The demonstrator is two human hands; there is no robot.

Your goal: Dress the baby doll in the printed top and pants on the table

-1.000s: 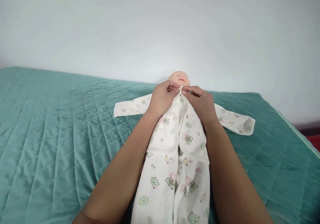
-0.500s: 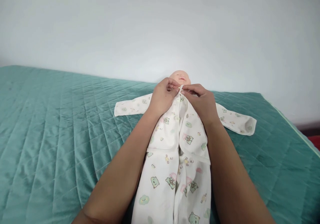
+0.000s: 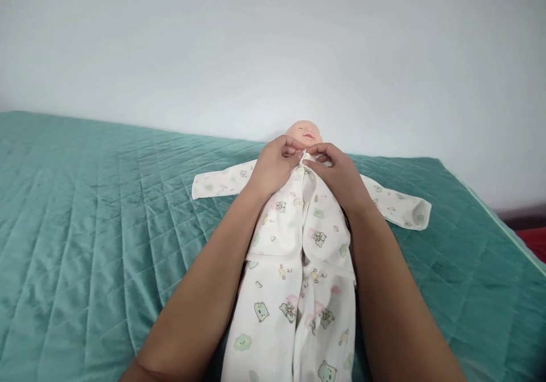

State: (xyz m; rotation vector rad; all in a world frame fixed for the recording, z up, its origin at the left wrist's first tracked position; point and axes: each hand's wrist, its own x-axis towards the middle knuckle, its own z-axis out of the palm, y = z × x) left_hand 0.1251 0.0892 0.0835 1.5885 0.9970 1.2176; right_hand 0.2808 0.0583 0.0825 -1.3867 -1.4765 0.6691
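A baby doll (image 3: 303,131) lies on its back on the bed, dressed in a white baby suit (image 3: 294,268) printed with small green bears. Its sleeves spread out to both sides. My left hand (image 3: 275,166) pinches the left edge of the suit's front opening just under the doll's chin. My right hand (image 3: 335,171) pinches the right edge at the same spot, fingertips nearly touching the left ones. Both hands' fingers are closed on the fabric at the collar. A small button shows just below them.
A teal quilted bedspread (image 3: 94,211) covers the bed, which stretches far to the left. A plain pale wall (image 3: 273,46) rises behind the doll's head. The bed's right edge (image 3: 503,223) runs diagonally, with a red patch of floor beyond it.
Both hands have stayed at the collar, their fingertips drawing slightly closer together. The view has shifted a little, nothing else has moved.
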